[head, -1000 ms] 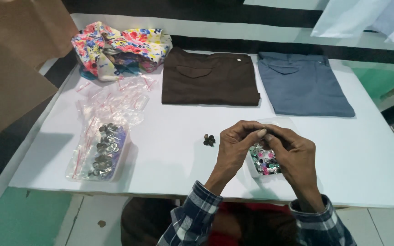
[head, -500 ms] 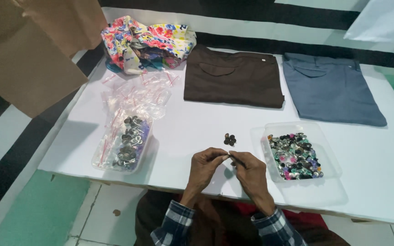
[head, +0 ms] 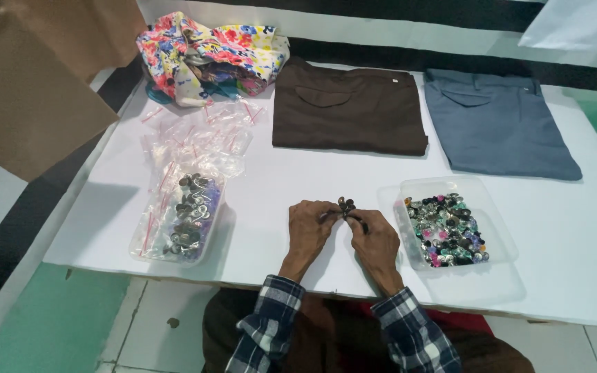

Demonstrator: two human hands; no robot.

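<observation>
My left hand (head: pixel 310 229) and my right hand (head: pixel 376 239) meet near the front edge of the white table (head: pixel 278 179), fingertips pinched together over something small that I cannot make out. Just beyond the fingertips lies a small cluster of dark buttons (head: pixel 346 204) on the table. To the right of my right hand stands a clear plastic tray (head: pixel 500 235) filled with several coloured buttons (head: pixel 445 229). Left of my left hand sits another clear tray of buttons (head: pixel 189 216) with small plastic bags in it.
A folded brown garment (head: pixel 349 108) and a folded grey-blue garment (head: pixel 497 121) lie at the back. A flowery cloth bundle (head: pixel 205 52) sits at the back left, with loose clear bags (head: pixel 198 137) in front of it. A brown cardboard sheet (head: pixel 29 76) stands at the left.
My hands came off the coloured-button tray toward the table's front edge, leaving the tray uncovered. The view has pulled back and shifted left.
</observation>
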